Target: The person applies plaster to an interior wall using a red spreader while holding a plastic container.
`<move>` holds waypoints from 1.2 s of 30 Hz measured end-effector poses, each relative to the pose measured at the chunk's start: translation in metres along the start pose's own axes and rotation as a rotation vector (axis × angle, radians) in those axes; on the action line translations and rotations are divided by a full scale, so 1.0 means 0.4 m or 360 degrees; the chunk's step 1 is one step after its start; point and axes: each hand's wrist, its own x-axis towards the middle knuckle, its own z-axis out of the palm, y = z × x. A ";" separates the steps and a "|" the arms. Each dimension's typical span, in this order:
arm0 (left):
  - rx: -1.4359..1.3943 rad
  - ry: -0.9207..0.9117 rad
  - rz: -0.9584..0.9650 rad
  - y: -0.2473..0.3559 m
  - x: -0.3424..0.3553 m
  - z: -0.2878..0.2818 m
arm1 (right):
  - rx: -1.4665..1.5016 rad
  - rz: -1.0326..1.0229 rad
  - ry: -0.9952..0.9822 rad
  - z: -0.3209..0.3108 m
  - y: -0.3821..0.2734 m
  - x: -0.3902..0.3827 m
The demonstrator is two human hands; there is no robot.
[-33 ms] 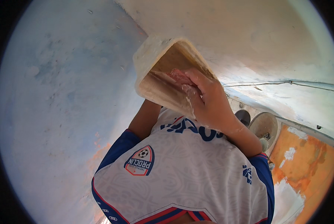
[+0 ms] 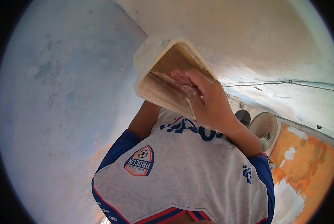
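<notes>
A whitish, boxy plastic tub (image 2: 144, 65) is tilted in front of my chest, its open mouth toward me and its inside smeared tan. My right hand (image 2: 209, 100) reaches into that mouth from the right. Its thumb and fingers are closed on a reddish, mesh-like scrap (image 2: 180, 77), whose exact kind I cannot make out. Pale smears mark the thumb and wrist. My left forearm (image 2: 146, 117) goes up behind the tub; the hand itself is hidden there, so its grip does not show.
A patchy blue-grey wall (image 2: 55, 93) rises at left, meeting a beige surface (image 2: 230, 30) above. At right, a cable (image 2: 278, 83) runs along a pale wall. Below it are a round, dirty basin-like thing (image 2: 263, 125), a dark round object (image 2: 243, 116) and an orange, peeling panel (image 2: 305, 156).
</notes>
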 end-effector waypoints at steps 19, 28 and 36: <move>0.0077 -0.0085 0.0045 -0.037 0.093 0.013 | 0.0334 0.0060 -0.0058 -0.143 -0.031 -0.028; 0.0201 -0.0011 0.0139 -0.036 0.068 0.018 | 0.0945 0.0318 -0.0068 -0.160 0.039 0.023; 0.0467 0.0182 0.0154 0.027 0.000 0.114 | 0.1092 0.0405 -0.0176 -0.140 0.089 0.059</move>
